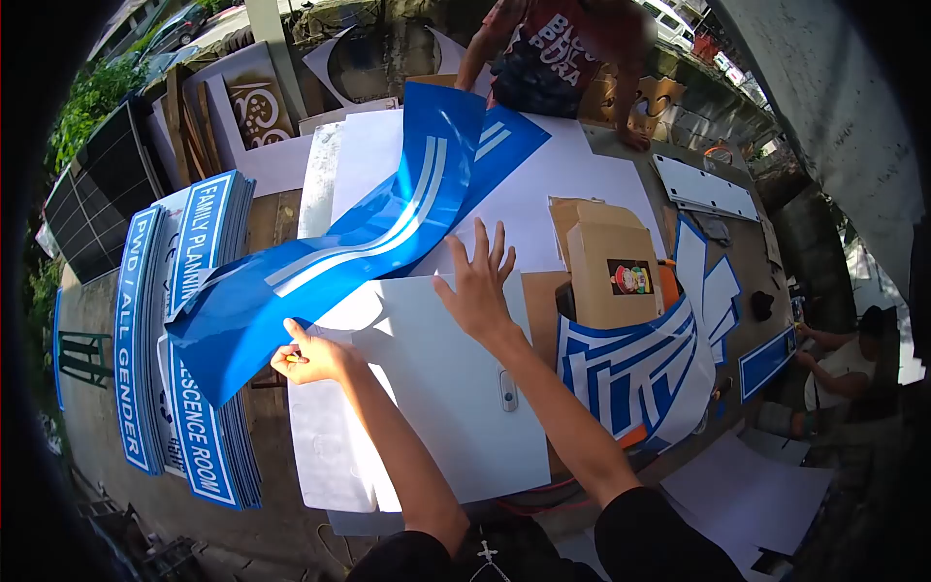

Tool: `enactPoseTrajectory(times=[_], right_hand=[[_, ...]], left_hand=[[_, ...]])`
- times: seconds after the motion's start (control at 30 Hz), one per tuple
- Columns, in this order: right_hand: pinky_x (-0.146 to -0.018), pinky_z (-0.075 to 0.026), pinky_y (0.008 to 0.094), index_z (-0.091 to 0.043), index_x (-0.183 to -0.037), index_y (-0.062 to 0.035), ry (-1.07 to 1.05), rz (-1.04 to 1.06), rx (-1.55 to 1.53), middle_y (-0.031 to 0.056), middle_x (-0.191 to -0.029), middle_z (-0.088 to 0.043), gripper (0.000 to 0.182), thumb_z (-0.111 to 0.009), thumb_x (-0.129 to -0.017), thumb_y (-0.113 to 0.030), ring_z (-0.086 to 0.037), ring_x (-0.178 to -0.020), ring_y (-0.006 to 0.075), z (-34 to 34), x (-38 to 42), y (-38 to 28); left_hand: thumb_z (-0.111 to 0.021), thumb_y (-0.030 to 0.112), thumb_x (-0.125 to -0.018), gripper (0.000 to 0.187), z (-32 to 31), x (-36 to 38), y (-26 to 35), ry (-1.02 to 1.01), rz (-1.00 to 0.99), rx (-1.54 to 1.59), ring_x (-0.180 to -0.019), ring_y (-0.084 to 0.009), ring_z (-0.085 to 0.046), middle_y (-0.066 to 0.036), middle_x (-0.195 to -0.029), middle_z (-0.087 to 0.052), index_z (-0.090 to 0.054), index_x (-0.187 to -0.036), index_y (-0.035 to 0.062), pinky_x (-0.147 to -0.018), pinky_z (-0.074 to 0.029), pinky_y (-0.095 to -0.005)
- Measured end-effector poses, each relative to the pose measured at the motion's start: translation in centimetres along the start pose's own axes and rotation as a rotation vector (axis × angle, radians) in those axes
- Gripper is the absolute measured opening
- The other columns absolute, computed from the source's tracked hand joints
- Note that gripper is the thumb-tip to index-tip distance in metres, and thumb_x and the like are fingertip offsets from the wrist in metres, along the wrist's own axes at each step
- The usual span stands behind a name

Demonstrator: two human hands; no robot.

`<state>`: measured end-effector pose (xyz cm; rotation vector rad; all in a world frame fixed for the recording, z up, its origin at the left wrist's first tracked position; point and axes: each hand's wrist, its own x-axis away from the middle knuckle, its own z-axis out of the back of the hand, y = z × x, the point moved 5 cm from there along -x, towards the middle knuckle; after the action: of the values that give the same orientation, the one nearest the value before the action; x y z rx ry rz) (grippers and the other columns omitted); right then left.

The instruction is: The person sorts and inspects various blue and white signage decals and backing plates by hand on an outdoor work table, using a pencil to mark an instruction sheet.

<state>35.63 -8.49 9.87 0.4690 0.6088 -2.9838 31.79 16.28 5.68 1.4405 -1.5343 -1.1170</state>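
Note:
My left hand (318,356) is closed beside the lower edge of a long blue vinyl sheet (238,315) with white stripes. A small yellowish bit shows between its curled fingers, too small to name, and the thumb lies against or very near the sheet. The sheet curves in a wave toward the back of the table. My right hand (480,289) has its fingers spread, with nothing in it, over a white metal panel (441,388) that has a small latch (508,390). Another striped blue sheet (509,155) lies partly under the curved one.
Stacks of blue-and-white signs (141,339) stand at the left. A cardboard box (606,257) and a blue-white striped sheet (640,378) lie right of the panel. One person (553,58) leans at the far side; another person (839,364) is at the right with a blue sign (768,363).

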Motion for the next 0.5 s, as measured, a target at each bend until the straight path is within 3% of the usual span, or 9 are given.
enactPoseTrajectory(times=[0.13,0.37,0.4,0.5], right_hand=[[-0.101,-0.015,0.0712,-0.044,-0.126,-0.0011,-0.189,-0.114,-0.078,0.0303,-0.144,-0.019,0.056,-0.069,-0.081,-0.024,-0.009,-0.136,0.0517,-3.0,8.9,-0.9],[-0.105,-0.021,0.0630,-0.043,-0.129,0.0013,-0.137,-0.117,-0.091,0.0306,-0.144,-0.021,0.055,-0.064,-0.086,-0.025,-0.017,-0.135,0.0507,-1.4,15.5,-1.3],[-0.106,-0.021,0.0621,-0.042,-0.129,0.0016,-0.136,-0.119,-0.085,0.0306,-0.144,-0.021,0.055,-0.064,-0.086,-0.025,-0.018,-0.135,0.0503,-1.1,16.1,-1.3],[-0.107,-0.021,0.0597,-0.042,-0.130,0.0028,-0.136,-0.137,-0.063,0.0306,-0.144,-0.022,0.056,-0.063,-0.087,-0.026,-0.019,-0.135,0.0494,-0.3,18.2,-1.2]], left_hand=[[-0.079,0.003,-0.074,0.045,0.6,-0.2,-1.2,-0.044,-0.066,-0.097,-0.064,-0.0132,-0.039,0.000,-0.070,-0.040,-0.035,-0.069,0.0095,-0.060,-0.040,-0.0263],[-0.079,0.002,-0.074,0.046,0.7,0.4,-0.9,-0.154,-0.100,-0.015,-0.063,-0.0107,-0.040,0.000,-0.069,-0.038,-0.033,-0.068,0.0091,-0.058,-0.042,-0.0235],[-0.077,0.002,-0.076,0.044,1.2,0.6,-1.1,-0.174,-0.035,-0.045,-0.067,-0.0114,-0.047,-0.002,-0.072,-0.044,-0.034,-0.069,0.0080,-0.065,-0.050,-0.0240],[-0.077,0.002,-0.077,0.044,2.2,1.4,-0.5,-0.220,-0.017,-0.030,-0.066,-0.0116,-0.047,-0.003,-0.072,-0.044,-0.034,-0.069,0.0080,-0.065,-0.051,-0.0246]])
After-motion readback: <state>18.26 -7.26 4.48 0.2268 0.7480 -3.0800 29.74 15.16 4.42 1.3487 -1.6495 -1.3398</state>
